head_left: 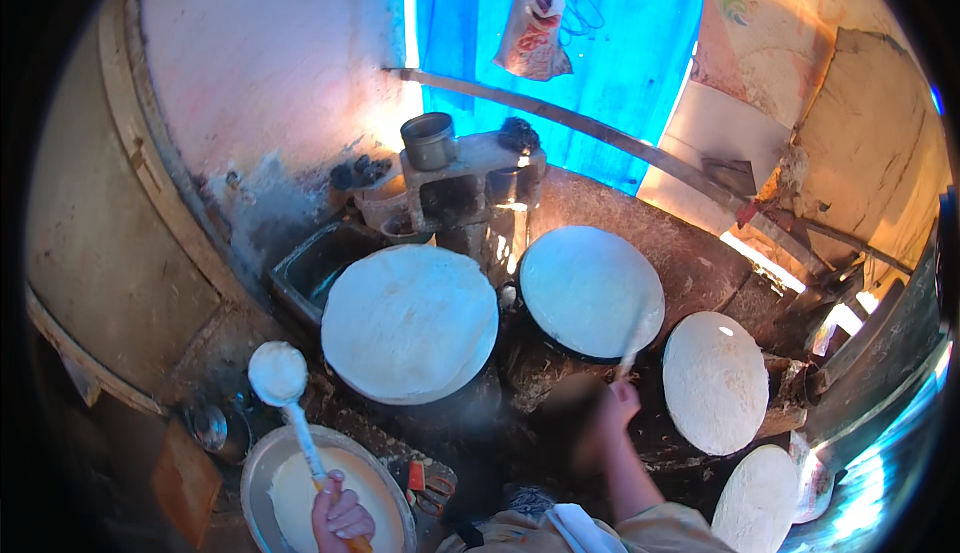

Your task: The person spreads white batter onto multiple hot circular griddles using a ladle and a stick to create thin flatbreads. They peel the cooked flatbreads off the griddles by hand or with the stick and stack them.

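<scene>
The basin (256, 483) is taken as the landmark. White batter (290, 503) is held inside it. Over its near part, the left hand (342, 515) is seen with the fingers closed around the handle of a ladle (301, 431). The handle is slanted across the basin, and the bowl, which is covered with white, is held out past the far rim.

Beyond the basin and to its right, the first white disc (410, 323) is laid flat on a dark support. Further to the right and farther from the basin, the second white disc (592, 293) is placed. At the near edge of this one, well to the right of the basin, a thin pale tool (627, 361) is grasped by the right hand (617, 408). The tool is blurred, and it cannot be told whether the disc is touched by it.

Farther right of the basin, the third white disc (716, 383) is seen, and the fourth white disc (758, 501) is placed nearer to the person. Far beyond the basin, a metal pot (428, 143) is stood on a blackened block, before a blue sheet (620, 83).
</scene>
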A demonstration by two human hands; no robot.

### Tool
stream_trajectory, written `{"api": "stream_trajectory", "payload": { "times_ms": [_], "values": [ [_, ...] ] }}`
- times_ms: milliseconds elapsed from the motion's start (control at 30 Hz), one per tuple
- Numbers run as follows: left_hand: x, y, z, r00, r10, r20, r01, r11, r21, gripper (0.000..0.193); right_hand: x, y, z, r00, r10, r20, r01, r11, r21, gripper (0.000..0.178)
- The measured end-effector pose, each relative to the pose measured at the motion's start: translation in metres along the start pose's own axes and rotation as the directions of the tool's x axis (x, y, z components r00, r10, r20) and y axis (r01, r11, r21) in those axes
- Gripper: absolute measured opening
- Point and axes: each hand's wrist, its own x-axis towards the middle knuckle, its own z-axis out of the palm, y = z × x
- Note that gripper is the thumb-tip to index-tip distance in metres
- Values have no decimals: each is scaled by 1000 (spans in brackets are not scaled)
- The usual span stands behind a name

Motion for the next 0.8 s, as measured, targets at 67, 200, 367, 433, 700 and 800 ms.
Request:
{"api": "stream_trajectory", "payload": {
  "times_ms": [67,200,367,433,700,800],
  "values": [
    [-16,17,-8,995,101,-26,-100,994,37,35,-88,-44,25,953,256,163,-236,962,-136,21],
    [-48,29,-9,986,169,-4,-169,985,-27,34,-121,-36,22,856,-75,511,232,940,-249,28],
    [-61,19,-3,978,204,-52,-208,974,-91,32,-27,-87,75,729,-23,685,624,435,-649,34],
    [-52,9,-1,983,180,-40,-184,971,-151,29,19,-104,81,702,-38,711,694,260,-671,36],
    [-35,-7,-10,956,293,-12,-288,933,-216,20,-26,-103,149,714,-115,691,281,950,-133,30],
    [-28,-9,-4,942,332,39,-314,919,-238,21,-107,-127,188,450,98,887,387,874,-293,42]
  ]
}}
